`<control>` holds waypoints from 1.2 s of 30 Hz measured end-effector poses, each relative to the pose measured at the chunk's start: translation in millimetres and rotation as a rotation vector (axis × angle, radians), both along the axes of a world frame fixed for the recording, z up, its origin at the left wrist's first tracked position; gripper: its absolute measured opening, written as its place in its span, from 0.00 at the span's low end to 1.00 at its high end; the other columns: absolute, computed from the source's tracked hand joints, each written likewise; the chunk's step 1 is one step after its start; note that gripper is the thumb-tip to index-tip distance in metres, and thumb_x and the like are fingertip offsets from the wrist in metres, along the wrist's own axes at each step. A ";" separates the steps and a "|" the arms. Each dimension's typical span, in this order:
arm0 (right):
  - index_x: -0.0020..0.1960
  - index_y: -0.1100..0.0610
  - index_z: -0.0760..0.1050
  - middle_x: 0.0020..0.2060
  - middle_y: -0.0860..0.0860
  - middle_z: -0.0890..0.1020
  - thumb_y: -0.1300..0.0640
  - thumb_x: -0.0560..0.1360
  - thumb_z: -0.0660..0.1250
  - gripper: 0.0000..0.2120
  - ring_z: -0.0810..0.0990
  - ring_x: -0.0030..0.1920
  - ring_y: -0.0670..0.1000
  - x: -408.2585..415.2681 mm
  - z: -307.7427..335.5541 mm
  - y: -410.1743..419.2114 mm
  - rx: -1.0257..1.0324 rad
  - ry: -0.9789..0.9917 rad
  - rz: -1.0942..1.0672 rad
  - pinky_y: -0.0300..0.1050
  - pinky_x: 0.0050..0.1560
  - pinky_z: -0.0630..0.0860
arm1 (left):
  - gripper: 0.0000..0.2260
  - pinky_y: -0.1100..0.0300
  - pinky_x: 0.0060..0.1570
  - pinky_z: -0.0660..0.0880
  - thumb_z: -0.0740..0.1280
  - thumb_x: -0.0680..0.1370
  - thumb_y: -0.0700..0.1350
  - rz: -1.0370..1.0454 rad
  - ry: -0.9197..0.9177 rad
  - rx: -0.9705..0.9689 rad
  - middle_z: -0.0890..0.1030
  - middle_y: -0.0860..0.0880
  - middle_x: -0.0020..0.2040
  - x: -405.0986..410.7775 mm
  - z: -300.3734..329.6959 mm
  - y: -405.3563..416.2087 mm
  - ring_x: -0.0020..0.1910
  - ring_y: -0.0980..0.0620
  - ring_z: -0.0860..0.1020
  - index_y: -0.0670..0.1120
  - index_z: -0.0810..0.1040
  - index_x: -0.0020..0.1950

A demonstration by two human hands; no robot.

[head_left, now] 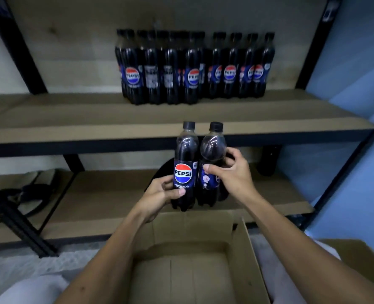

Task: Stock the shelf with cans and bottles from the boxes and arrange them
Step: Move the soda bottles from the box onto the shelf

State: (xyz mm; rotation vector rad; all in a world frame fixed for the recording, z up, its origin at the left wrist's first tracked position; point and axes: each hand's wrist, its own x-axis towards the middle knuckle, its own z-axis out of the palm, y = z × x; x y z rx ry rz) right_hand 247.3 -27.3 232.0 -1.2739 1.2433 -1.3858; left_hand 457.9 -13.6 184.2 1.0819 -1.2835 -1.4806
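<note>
The fingers (pixel 175 192) of the left hand (pixel 159 194) are curled round the lower body of a Pepsi bottle (pixel 184 170), the thumb lying across the front just under its round logo, so the bottle is gripped and held upright in the air. The fingers (pixel 210 170) of the right hand (pixel 230 172) are likewise wrapped round a second bottle (pixel 211 156), thumb on the label and the others reaching behind its shoulder; this bottle stands just beside the first, the two touching along their sides, its label turned partly away. Both carry dark caps and dark drink, and both are held in front of the edge of the middle shelf (pixel 94 126), their caps level with its front lip. Further back on that same shelf stands a row of bottles (pixel 195 69) of the same kind, packed close together toward the wall, some logos facing forward and some turned to show print. Below the hands, between the forearms, sits an open cardboard box (pixel 195 266) with its flaps raised and its bare bottom showing. A lower shelf (pixel 94 200) runs behind the hands, with a dark sandal-like thing (pixel 30 189) lying at its left. Another box corner (pixel 357 255) shows at the right edge.
</note>
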 end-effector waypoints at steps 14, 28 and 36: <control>0.66 0.58 0.73 0.52 0.50 0.84 0.64 0.69 0.76 0.27 0.85 0.48 0.44 -20.6 143.7 -86.9 -0.338 -0.028 -0.095 0.43 0.51 0.82 | 0.19 0.66 0.52 0.76 0.75 0.72 0.35 0.098 -0.067 -0.449 0.84 0.47 0.55 -44.6 152.5 -102.7 0.56 0.53 0.82 0.43 0.78 0.62; 0.70 0.60 0.71 0.60 0.50 0.81 0.66 0.72 0.74 0.28 0.80 0.60 0.47 -48.0 108.9 -222.2 -0.339 0.055 -0.157 0.44 0.63 0.76 | 0.19 0.61 0.55 0.74 0.78 0.69 0.41 0.395 -0.287 -0.475 0.83 0.56 0.48 -105.1 117.7 -242.3 0.53 0.54 0.81 0.52 0.78 0.57; 0.76 0.51 0.66 0.56 0.56 0.73 0.54 0.70 0.77 0.37 0.76 0.55 0.54 -51.9 58.9 -272.8 -0.269 0.414 -0.366 0.51 0.63 0.74 | 0.27 0.54 0.54 0.72 0.77 0.70 0.51 0.611 -0.678 -0.519 0.75 0.41 0.60 -119.5 119.9 -271.0 0.58 0.42 0.75 0.41 0.72 0.62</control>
